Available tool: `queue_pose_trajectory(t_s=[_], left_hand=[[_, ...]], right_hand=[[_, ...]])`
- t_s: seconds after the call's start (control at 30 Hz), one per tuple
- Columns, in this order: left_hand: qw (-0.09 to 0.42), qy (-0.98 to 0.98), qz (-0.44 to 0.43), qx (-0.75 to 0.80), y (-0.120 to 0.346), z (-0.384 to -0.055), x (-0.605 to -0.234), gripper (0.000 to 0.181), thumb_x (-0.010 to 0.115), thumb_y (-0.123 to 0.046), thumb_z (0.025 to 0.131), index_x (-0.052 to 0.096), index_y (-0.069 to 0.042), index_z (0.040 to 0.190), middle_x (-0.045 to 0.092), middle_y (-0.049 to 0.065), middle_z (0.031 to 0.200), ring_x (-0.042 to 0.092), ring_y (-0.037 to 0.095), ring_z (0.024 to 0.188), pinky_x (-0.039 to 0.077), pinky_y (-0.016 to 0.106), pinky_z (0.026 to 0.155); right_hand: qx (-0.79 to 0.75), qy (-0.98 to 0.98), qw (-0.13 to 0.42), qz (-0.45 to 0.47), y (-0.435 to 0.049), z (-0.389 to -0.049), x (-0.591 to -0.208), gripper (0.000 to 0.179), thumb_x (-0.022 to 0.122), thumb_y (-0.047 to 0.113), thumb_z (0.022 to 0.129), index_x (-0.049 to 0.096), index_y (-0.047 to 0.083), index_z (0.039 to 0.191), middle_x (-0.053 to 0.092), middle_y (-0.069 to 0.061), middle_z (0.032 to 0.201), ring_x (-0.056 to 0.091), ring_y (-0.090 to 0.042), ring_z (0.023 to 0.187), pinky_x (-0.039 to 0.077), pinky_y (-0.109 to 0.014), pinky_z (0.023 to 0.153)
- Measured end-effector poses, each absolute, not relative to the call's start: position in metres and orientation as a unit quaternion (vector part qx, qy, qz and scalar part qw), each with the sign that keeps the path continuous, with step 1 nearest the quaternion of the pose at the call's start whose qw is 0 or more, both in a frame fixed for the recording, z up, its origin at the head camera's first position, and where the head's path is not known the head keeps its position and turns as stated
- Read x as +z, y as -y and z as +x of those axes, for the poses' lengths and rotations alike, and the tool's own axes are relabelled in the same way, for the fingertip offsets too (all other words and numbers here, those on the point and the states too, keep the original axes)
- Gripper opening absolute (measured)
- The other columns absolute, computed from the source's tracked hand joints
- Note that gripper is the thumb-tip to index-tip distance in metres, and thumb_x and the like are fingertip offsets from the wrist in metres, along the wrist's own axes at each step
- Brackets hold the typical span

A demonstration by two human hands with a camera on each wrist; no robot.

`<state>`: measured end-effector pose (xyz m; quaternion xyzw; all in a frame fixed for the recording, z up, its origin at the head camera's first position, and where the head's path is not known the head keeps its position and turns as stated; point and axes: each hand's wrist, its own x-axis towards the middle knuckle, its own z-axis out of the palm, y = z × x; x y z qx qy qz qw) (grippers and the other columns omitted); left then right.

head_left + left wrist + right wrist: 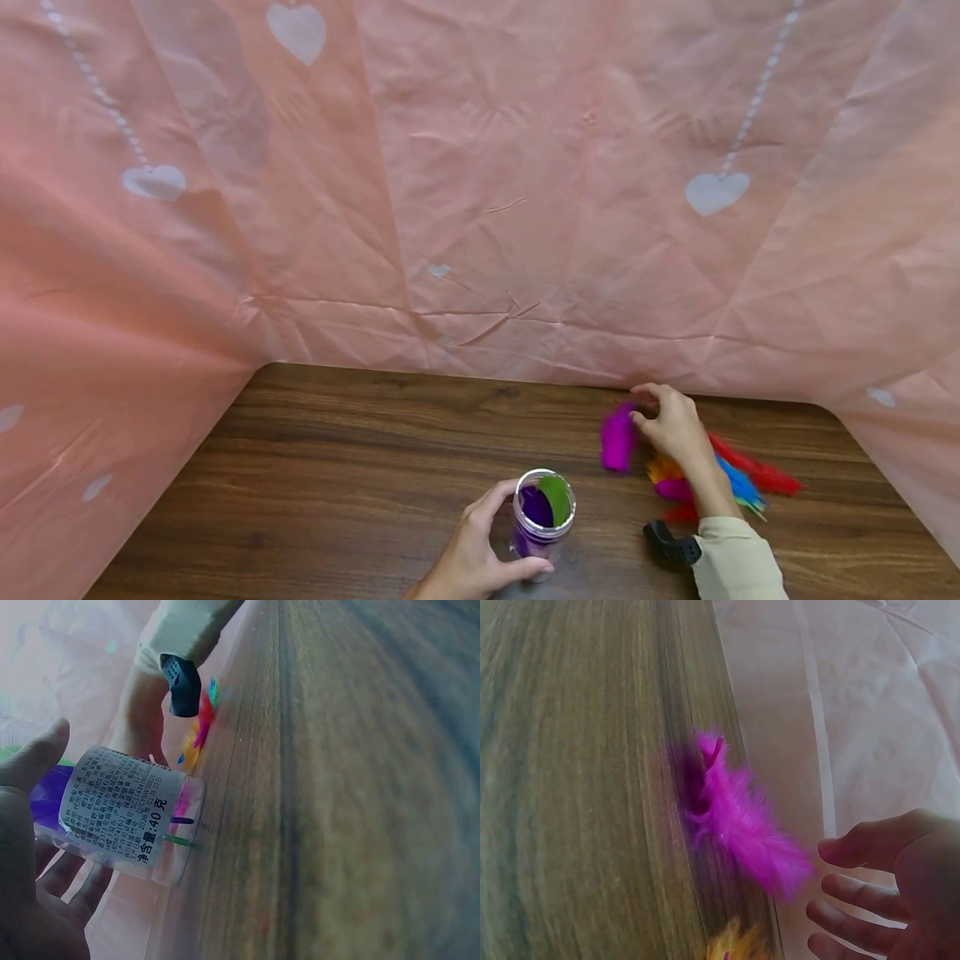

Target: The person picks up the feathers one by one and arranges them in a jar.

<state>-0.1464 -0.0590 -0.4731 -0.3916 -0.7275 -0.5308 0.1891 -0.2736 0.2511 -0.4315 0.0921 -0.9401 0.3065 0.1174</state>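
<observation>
My left hand (468, 546) grips a clear plastic jar (517, 522) by its side, thumb in front and fingers behind. The jar is uncapped, with purple and green feathers inside. A white printed label (120, 802) on its wall shows in the left wrist view, where purple and green quills stick down near the base. My right hand (670, 427) reaches over the back of the table, fingers spread and holding nothing. Just left of it lies a fluffy magenta feather (618, 437), seen apart from the fingertips in the right wrist view.
Red feathers (765, 471), blue feathers (738, 483) and an orange feather (662, 468) lie under and beside my right forearm. A black band (667, 546) sits at that wrist. Pink cloth (480, 208) with white hearts surrounds the wooden table (337, 467) behind and at both sides.
</observation>
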Motion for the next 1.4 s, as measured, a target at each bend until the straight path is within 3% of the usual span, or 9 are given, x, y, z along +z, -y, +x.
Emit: queue_pose_trajectory(t_s=[0.57, 1.4], left_hand=[[0.2, 0.739, -0.385, -0.516, 0.059, -0.142, -0.483, 0.08, 0.097, -0.018, 0.071, 0.055, -0.009, 0.139, 0.072, 0.004, 0.119, 0.069, 0.012, 0.106, 0.056, 0.031, 0.093], [0.207, 0.733, -0.393, -0.515, 0.057, -0.145, -0.481, 0.082, 0.098, -0.014, 0.069, 0.054, -0.009, 0.139, 0.072, 0.004, 0.12, 0.069, 0.012, 0.105, 0.056, 0.031, 0.093]], right_hand=[[0.324, 0.938, 0.095, 0.084, -0.251, -0.274, -0.444, 0.037, 0.076, 0.0, 0.086, 0.065, -0.01, 0.12, 0.071, -0.029, 0.11, 0.069, -0.043, 0.098, 0.057, -0.056, 0.085], [0.323, 0.935, 0.099, 0.108, -0.249, -0.276, -0.446, 0.025, 0.073, -0.006, 0.085, 0.07, -0.006, 0.11, 0.073, -0.024, 0.098, 0.071, -0.038, 0.09, 0.058, -0.052, 0.077]])
